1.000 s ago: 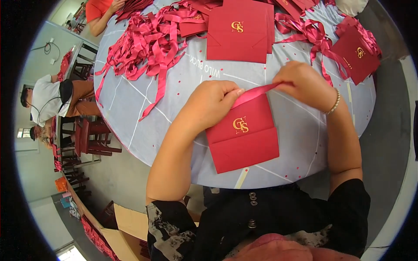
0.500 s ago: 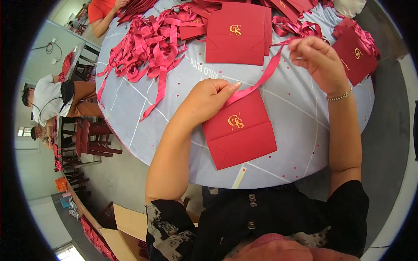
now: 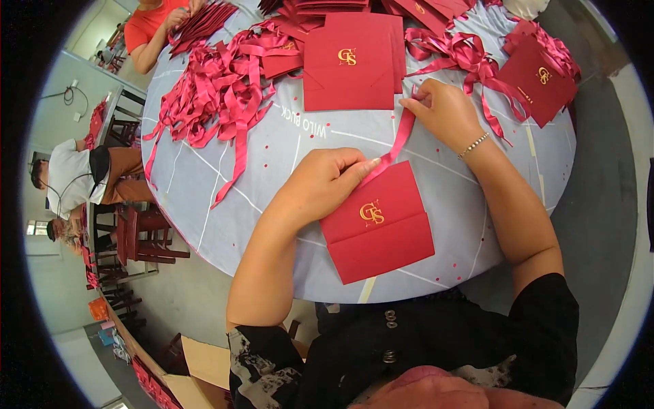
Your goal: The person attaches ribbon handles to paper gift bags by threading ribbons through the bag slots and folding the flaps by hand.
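A flat, folded red paper gift bag [image 3: 388,238] with a gold emblem lies tilted on the table in front of me. My left hand [image 3: 325,184] rests over its upper left edge, thumb and fingers closed on a pink satin ribbon [image 3: 398,144] at the bag's top. From there the ribbon rises to my right hand [image 3: 446,114], which pinches it near its upper end. The left fingertips partly hide where ribbon and bag meet. Just beyond my hands is a stack of similar red bags [image 3: 349,82].
A tangled heap of pink ribbons [image 3: 211,95] lies at the left, more ribbons [image 3: 470,58] at the right beside another red bag [image 3: 538,82]. The round table has a grey-blue cloth [image 3: 272,177]. Across it a person in orange [image 3: 143,34] handles red bags. An open cardboard box [image 3: 204,361] stands lower left.
My right hand has come down and left, closer to my left hand, and the ribbon between them spans a shorter distance. My left hand stays at the bag's top. The view has shifted slightly.
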`<state>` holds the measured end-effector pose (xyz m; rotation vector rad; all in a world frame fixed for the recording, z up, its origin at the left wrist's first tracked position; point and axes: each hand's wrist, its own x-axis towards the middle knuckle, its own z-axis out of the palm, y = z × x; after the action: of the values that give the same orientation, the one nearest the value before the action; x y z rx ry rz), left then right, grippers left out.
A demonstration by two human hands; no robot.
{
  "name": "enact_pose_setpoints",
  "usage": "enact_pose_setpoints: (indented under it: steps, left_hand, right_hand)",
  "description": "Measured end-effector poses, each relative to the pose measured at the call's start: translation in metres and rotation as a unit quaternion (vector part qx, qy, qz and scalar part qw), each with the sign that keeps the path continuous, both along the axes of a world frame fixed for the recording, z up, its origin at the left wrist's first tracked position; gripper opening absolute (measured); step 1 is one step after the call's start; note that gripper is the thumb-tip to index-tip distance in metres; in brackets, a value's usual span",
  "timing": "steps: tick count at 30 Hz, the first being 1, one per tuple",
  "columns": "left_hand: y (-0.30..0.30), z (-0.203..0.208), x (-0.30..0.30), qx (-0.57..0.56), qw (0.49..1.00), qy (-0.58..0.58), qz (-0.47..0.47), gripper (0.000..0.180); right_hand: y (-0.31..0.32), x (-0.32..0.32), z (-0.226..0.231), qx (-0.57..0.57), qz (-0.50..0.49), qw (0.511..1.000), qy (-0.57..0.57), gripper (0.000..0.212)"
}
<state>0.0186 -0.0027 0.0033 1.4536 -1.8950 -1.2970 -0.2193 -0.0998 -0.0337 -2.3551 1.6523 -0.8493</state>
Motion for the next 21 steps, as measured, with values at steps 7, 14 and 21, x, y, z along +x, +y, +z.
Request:
enact_pose_setpoints:
  steps: [7, 14, 21]
  left_hand:
    - [-0.004, -0.006, 0.003, -0.002, 1.0, -0.018, 0.007, 0.037]
    - [-0.005, -0.011, 0.006, 0.027, 0.999, -0.009, 0.026, 0.039]
    - [-0.006, -0.007, 0.003, 0.044, 0.999, -0.008, 0.028, 0.033]
  right_hand:
    - [-0.008, -0.004, -0.002, 0.195, 0.064, 0.947, -0.246, 0.013]
    - [0.012, -0.021, 0.039, 0.303, 0.344, 0.657, -0.598, 0.01]
    - [0.025, -0.026, 0.065, 0.353, 0.402, 0.574, -0.62, 0.004]
